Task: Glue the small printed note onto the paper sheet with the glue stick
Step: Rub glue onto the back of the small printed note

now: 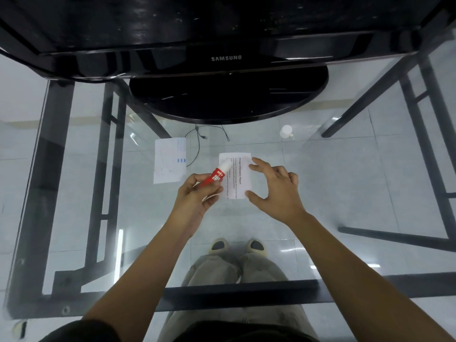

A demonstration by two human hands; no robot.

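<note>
- No containers in view; a small white cap-like cylinder (pixel 286 131) lies on the clear glass tabletop (pixel 345 174), far right of the papers, contents not readable.
- Small white printed note (pixel 240 177) lies flat on the glass near centre, black text lines turned sideways, heading reads "Printer Information Report".
- Red glue stick with white lettering and a white tip (pixel 218 175) is tilted, tip pointing up-right over the note's left edge; whether the tip touches the paper cannot be told.
- Left hand (pixel 197 196) is closed around the red barrel of the glue stick, fingers wrapped, thumb on top.
- Right hand (pixel 274 186) is spread wide, holding nothing; forefinger at the note's upper right edge, thumb at its lower right corner, seemingly pinning it.
- Second white paper sheet with faint print and small blue marks (pixel 170 160) lies flat left of the note, apart from it, just beyond the left hand.
- Black Samsung monitor with round black base (pixel 227 95) stands at the far side of the table.
- Through the glass: black metal table frame (pixel 106 149), thin black cable (pixel 197 139), pale floor tiles, the person's beige trousers and shoes.
</note>
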